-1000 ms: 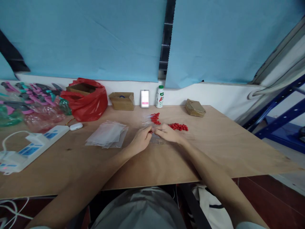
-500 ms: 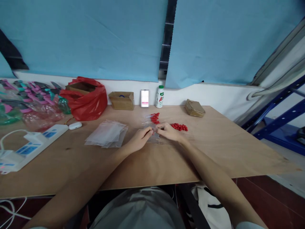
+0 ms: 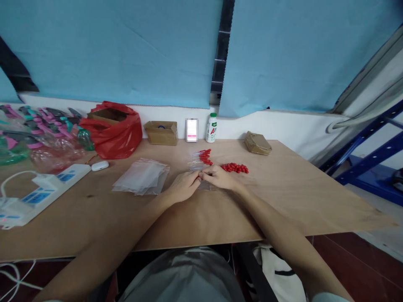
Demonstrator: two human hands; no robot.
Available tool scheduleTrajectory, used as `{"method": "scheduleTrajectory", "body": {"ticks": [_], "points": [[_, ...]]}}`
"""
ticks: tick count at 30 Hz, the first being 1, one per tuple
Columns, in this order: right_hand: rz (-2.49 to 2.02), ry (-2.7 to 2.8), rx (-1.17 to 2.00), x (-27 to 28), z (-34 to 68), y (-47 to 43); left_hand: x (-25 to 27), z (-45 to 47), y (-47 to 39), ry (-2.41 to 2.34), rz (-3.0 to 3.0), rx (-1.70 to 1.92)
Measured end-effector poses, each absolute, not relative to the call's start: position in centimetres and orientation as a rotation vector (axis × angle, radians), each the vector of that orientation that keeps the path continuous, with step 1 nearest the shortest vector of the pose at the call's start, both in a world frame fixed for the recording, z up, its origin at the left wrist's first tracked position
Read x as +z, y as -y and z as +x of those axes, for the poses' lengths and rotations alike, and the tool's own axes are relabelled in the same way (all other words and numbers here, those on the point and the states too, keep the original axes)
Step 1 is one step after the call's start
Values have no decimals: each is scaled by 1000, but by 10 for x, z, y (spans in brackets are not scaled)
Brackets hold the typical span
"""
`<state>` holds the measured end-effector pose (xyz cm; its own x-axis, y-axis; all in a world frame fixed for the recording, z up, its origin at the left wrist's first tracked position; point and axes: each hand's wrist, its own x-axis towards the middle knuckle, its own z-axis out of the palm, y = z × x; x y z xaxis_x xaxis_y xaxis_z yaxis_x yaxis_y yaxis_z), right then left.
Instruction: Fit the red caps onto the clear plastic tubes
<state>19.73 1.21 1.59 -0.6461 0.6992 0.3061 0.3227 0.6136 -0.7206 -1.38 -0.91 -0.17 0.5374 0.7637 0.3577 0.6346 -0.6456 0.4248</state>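
My left hand [image 3: 185, 185] and my right hand [image 3: 219, 178] meet fingertip to fingertip over the middle of the table. Both are closed in a pinch; what they hold between them is too small and hidden to make out. Just beyond my fingers lie several thin clear sticks with red tips [image 3: 206, 156], side by side. More bare thin sticks [image 3: 206, 186] show partly beneath my hands. A heap of small red beads or caps [image 3: 236, 168] sits right of my right hand. Left of my left hand is a stack of clear zip bags [image 3: 142, 176].
A phone [image 3: 192, 131], a white bottle with a green cap [image 3: 212, 128], an open cardboard box [image 3: 161, 133] and a brown packet [image 3: 258, 143] stand along the wall. Leftward are a red plastic bag [image 3: 122, 136], spray bottles [image 3: 47, 134], a power strip [image 3: 67, 174] and a white case [image 3: 100, 166].
My hands have shifted slightly left and nearer to me, and their fingers have drawn closer together. More of the red heap shows beside my right hand.
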Motion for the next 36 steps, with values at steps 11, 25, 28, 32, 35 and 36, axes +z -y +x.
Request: {"method": "scheduleTrajectory", "body": {"ticks": [11, 25, 28, 32, 35, 36], "points": [[-738, 2320, 827, 19, 198, -11, 4, -12, 9, -1148, 2516, 797], [-702, 2334, 820, 18, 199, -14, 3, -7, 7, -1046, 2425, 888], [-718, 2316, 859, 23, 199, -11, 1, -7, 8, -1034, 2417, 919], [-764, 2228, 942, 29, 205, -9, -1, -7, 9, -1012, 2386, 945], [-816, 2115, 1013, 30, 211, -11, 0, -9, 9, -962, 2367, 904], [-823, 2073, 1039, 29, 213, -12, 0, -10, 9, -953, 2364, 893]]}}
